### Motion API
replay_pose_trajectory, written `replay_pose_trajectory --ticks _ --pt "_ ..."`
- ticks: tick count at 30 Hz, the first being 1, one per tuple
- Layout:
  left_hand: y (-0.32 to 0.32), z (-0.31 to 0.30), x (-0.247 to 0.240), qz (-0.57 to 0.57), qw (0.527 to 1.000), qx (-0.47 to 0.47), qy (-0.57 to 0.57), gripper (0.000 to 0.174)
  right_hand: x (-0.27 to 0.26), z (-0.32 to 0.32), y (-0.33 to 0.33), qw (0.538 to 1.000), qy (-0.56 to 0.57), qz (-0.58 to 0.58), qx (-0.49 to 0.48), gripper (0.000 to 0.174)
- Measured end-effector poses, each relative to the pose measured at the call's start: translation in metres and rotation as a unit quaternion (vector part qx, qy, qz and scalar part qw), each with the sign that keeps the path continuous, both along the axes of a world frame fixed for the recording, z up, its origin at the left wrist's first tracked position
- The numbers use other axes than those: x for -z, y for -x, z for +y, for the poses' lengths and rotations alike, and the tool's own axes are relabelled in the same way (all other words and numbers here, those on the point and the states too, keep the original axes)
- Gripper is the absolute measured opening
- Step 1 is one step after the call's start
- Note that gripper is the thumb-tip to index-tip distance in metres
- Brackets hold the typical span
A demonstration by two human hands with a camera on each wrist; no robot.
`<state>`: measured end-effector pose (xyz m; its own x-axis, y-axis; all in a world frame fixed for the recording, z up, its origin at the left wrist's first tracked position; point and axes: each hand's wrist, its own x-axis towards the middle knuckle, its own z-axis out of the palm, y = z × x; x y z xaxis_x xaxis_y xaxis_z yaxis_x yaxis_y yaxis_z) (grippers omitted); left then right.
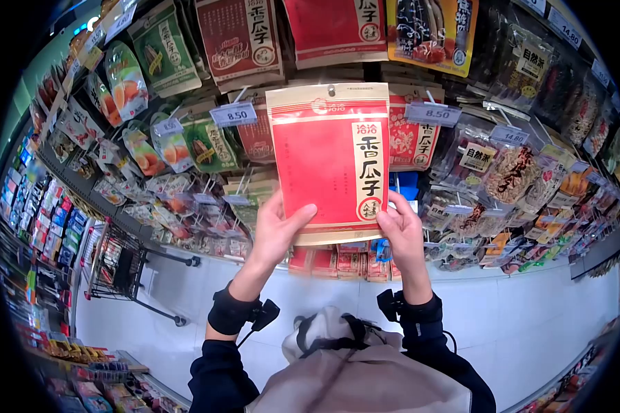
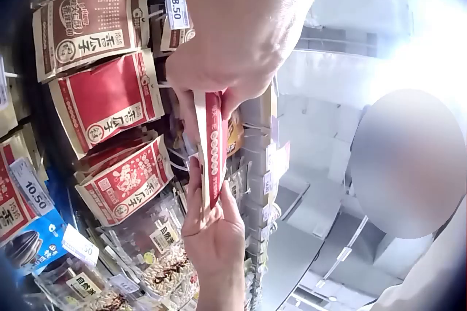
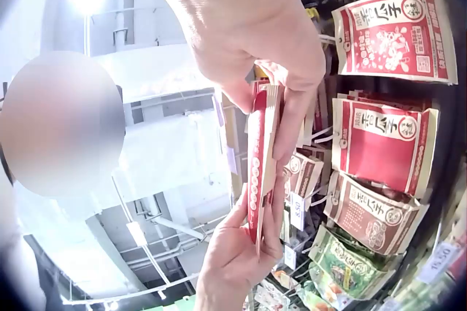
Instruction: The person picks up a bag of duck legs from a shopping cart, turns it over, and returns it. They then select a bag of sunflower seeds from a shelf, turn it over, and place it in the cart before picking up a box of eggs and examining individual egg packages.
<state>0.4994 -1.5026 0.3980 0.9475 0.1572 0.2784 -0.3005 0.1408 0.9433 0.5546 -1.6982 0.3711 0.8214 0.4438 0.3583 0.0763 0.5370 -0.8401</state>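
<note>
Between both our hands (image 1: 275, 227) (image 1: 401, 224), we pinch the red packet (image 1: 327, 165) by its lower corners, best kept level.

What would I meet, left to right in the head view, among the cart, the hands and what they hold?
Shopping cart, left hand, red seed packet, right hand.

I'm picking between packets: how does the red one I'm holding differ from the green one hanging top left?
The red packet is held up in front; the green packet hangs on display. The red packet appears upright, the green packet tilted. Both have tan edging and dark lettering.
</note>
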Motion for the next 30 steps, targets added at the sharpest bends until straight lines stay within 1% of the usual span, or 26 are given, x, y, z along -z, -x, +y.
replay_pose_trajectory --ticks 2,3,5,6,19,22,26,29,30 --pt "0.007 0.001 0.005 0.003 1.0 -0.01 0.02 0.035 0.0 0.004 0.003 1.0 0.008 0.009 0.0 0.037" --pt "0.01 0.003 0.006 0.02 1.0 -0.011 0.002 0.034 0.001 0.004 0.006 1.0 0.016 0.014 0.002 0.037" --pt "0.013 0.005 0.007 0.035 0.999 -0.011 0.006 0.033 0.004 0.007 0.007 1.0 0.01 0.028 0.004 0.036" --pt "0.013 0.004 0.008 0.018 0.999 -0.026 0.004 0.028 0.005 0.009 0.007 0.999 0.006 0.034 0.001 0.036" --pt "0.012 0.004 0.011 0.025 0.999 -0.031 -0.023 0.028 0.009 0.006 0.009 0.999 0.005 0.048 0.011 0.036" --pt "0.012 0.003 0.011 0.053 0.999 -0.009 -0.005 0.035 0.01 0.005 0.008 0.999 0.002 0.051 0.013 0.036" --pt "0.001 0.0 0.021 -0.005 1.0 -0.024 0.006 0.037 0.007 0.006 0.011 0.998 0.023 0.03 0.046 0.037" --pt "-0.01 -0.001 0.033 -0.023 0.996 -0.079 0.028 0.033 0.002 0.009 0.018 0.997 0.045 0.006 0.055 0.038" --pt "-0.014 -0.002 0.038 -0.032 0.994 -0.101 -0.003 0.03 -0.001 0.012 0.022 0.997 0.055 -0.006 0.054 0.039"
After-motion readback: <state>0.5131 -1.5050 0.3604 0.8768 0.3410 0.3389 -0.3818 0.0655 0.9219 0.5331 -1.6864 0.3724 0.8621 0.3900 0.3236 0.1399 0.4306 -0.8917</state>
